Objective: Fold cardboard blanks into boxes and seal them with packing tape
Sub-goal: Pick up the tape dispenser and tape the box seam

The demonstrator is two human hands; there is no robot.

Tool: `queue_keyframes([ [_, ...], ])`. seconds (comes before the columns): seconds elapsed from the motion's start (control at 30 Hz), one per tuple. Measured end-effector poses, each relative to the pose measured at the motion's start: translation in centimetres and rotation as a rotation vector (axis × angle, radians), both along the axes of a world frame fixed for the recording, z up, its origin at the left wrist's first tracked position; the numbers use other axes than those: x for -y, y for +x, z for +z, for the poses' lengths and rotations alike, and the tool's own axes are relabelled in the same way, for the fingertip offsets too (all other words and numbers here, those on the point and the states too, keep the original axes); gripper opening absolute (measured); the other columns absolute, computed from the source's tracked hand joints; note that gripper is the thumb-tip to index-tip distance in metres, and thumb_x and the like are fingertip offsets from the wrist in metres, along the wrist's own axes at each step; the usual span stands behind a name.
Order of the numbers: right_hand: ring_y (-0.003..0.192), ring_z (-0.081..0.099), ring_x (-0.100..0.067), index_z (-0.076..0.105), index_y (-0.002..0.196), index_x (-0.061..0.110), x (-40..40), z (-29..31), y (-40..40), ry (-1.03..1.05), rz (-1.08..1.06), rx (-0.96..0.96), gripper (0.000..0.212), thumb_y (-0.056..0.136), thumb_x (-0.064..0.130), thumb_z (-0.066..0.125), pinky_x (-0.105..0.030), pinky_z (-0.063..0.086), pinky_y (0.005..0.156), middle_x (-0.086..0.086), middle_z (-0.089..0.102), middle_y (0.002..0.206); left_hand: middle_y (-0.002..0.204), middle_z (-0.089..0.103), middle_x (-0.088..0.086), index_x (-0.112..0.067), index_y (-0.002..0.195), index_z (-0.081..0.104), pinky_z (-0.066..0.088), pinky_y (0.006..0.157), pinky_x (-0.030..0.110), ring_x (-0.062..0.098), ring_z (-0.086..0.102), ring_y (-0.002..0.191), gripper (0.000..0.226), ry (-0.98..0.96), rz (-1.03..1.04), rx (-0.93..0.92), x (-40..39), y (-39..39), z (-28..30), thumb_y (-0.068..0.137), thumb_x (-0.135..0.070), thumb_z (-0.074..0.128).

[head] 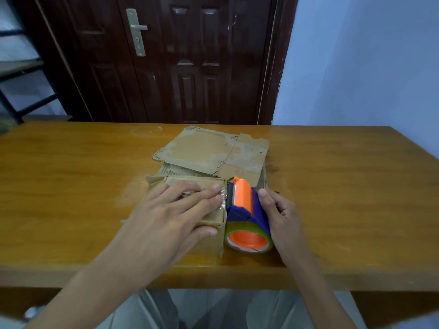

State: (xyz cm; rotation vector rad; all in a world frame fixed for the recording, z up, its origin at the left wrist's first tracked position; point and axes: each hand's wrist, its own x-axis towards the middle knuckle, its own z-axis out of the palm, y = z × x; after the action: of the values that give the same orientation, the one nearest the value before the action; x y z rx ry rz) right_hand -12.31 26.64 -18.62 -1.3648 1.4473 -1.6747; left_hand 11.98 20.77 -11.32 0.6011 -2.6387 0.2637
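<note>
A small folded cardboard box (209, 242) stands near the table's front edge. My left hand (171, 212) lies flat on its top, straight fingers pressing clear tape near the right edge, thumb against the front side. Right beside the box, my right hand (279, 213) grips a blue and orange tape dispenser (244, 210) holding a roll of tape (249, 241). The dispenser's blade end touches the box's right top edge. Behind the box lie flat cardboard blanks (209, 150), stacked and worn.
The wooden table (344, 198) stretches to both sides of the box. A dark wooden door (190, 58) stands behind the table, a pale wall to the right, and a metal rack (16, 72) at the far left.
</note>
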Motion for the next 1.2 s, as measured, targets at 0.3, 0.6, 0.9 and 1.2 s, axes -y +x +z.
queue_keyframes([
  [0.3,0.061,0.046,-0.017,0.051,0.079,-0.005,0.0,0.2,-0.3,0.026,0.053,0.038,0.052,0.106,0.039,0.047,-0.025,0.040,0.058,-0.014,0.050,0.068,0.166,0.032,-0.013,-0.041,0.112,0.039,0.026,0.116,0.028,0.010,0.029,0.150,0.058,0.241,0.020,0.158,0.8,-1.9,3.5,0.081,-0.089,0.049],
  [0.6,0.068,0.062,-0.016,0.075,0.093,0.028,-0.8,1.6,0.3,-0.001,0.124,-0.035,0.040,0.103,0.058,0.050,-0.025,0.048,0.063,-0.003,0.069,0.079,0.122,0.058,-0.003,-0.030,0.147,0.041,0.045,0.094,0.037,0.017,0.056,0.107,0.086,0.031,0.053,0.133,1.9,-2.8,2.4,0.083,-0.087,0.044],
  [0.9,0.056,0.056,0.000,0.070,0.074,0.052,0.2,14.2,-1.5,0.114,0.289,-0.507,0.035,0.102,0.045,0.050,-0.014,0.039,0.057,0.018,0.065,0.065,0.116,0.053,-0.005,-0.026,0.145,0.049,0.044,0.090,0.041,0.014,0.051,0.106,0.073,0.303,0.042,-0.412,1.3,-2.8,2.0,0.081,-0.058,0.063],
  [1.2,0.065,0.064,-0.008,0.081,0.088,0.042,5.3,20.5,1.1,0.456,0.337,-0.855,0.045,0.086,0.078,0.055,-0.030,0.047,0.066,0.010,0.072,0.072,0.119,0.054,-0.005,-0.022,0.133,0.056,0.047,0.086,0.028,0.018,0.057,0.111,0.057,0.697,0.069,-0.853,0.7,-4.2,-2.2,0.091,-0.060,0.051],
])
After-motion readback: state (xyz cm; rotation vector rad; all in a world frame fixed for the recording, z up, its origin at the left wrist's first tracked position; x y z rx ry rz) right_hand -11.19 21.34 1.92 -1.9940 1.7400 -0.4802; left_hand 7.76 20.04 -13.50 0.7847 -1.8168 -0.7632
